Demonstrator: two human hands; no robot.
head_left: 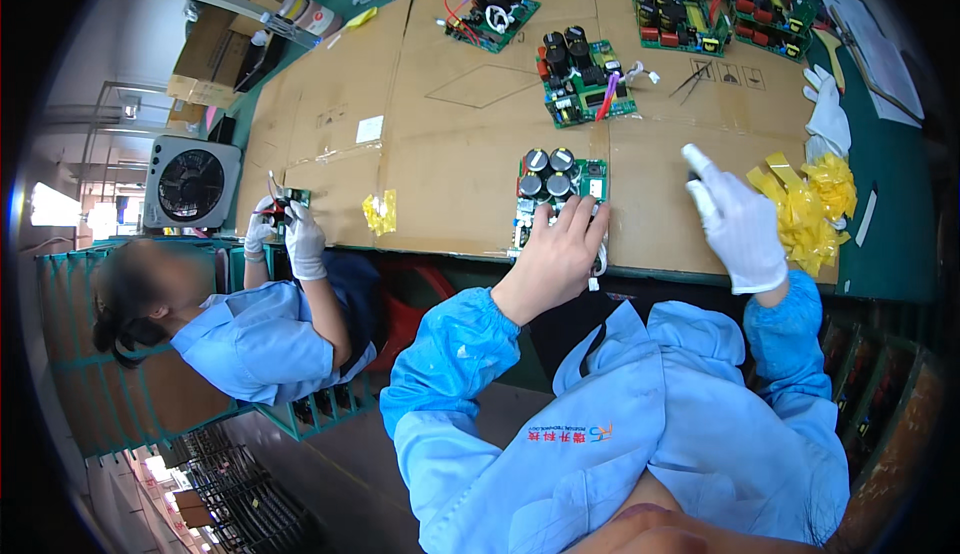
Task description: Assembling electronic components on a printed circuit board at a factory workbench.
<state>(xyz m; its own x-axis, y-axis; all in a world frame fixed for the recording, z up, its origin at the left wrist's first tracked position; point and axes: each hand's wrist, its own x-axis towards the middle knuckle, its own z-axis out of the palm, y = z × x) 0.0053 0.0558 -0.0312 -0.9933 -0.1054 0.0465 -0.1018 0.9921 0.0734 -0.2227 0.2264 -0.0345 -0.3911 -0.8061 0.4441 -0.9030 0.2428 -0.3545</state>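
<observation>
A green circuit board (590, 170) with several tall black capacitors lies on the cardboard in front of me. My left hand (556, 254), bare, is over its near part, the fingers bent around components and hiding them. A white cable end (594, 282) sticks out at the near edge beside that hand. My right hand (738, 219) wears a white glove and hovers to the right of the board, empty, with its index finger stretched out. Close to it lies a pile of yellow tape strips (800, 214).
Farther off lie a second board (610, 104), a third board (500, 14), and tweezers (690, 79). Stacked boards (680, 4) stand far right, near a loose white glove (826, 114). At left, a co-worker (270, 324) in gloves holds a small board (296, 197) beside a fan (192, 184).
</observation>
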